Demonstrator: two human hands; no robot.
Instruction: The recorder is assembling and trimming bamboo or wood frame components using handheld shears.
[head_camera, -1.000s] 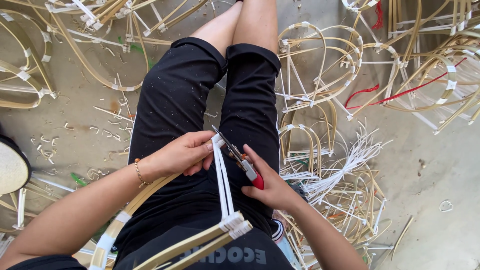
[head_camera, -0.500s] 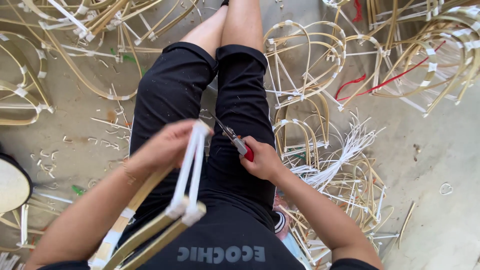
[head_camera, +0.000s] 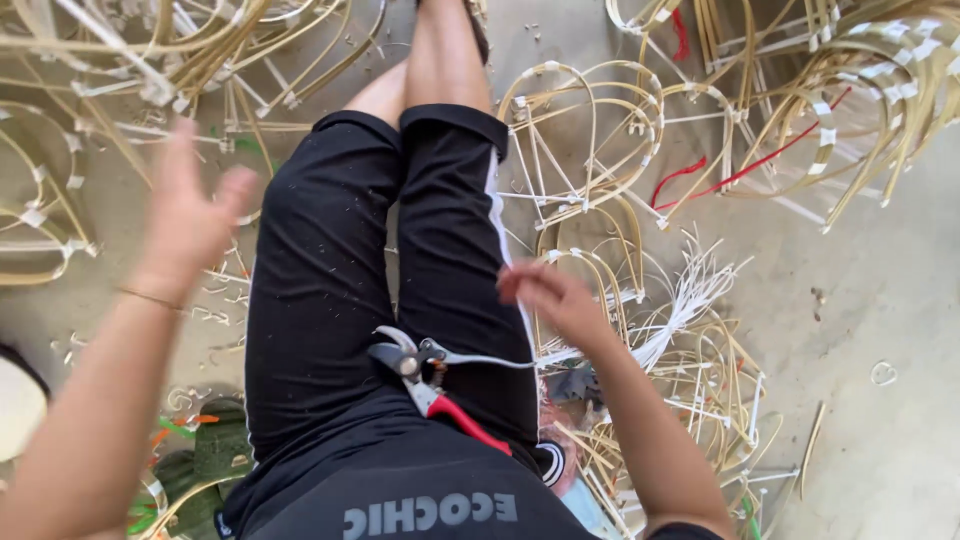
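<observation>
Pruning shears (head_camera: 432, 385) lie on the lap, both hands free.

The left hand (head_camera: 190, 215) is raised with fingers spread, holding nothing; the right hand (head_camera: 545, 298), blurred, seems loosely open and empty, just above the white strips (head_camera: 690, 300) on the floor (head_camera: 880, 290). The red-handled shears rest across the black shorts (head_camera: 330, 290), among bent cane frames (head_camera: 590, 140).

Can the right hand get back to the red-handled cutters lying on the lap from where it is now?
Probably yes. The right hand is empty and hovers just above and right of the red-handled cutters, which lie uncovered on the black trousers, with nothing between them.
</observation>
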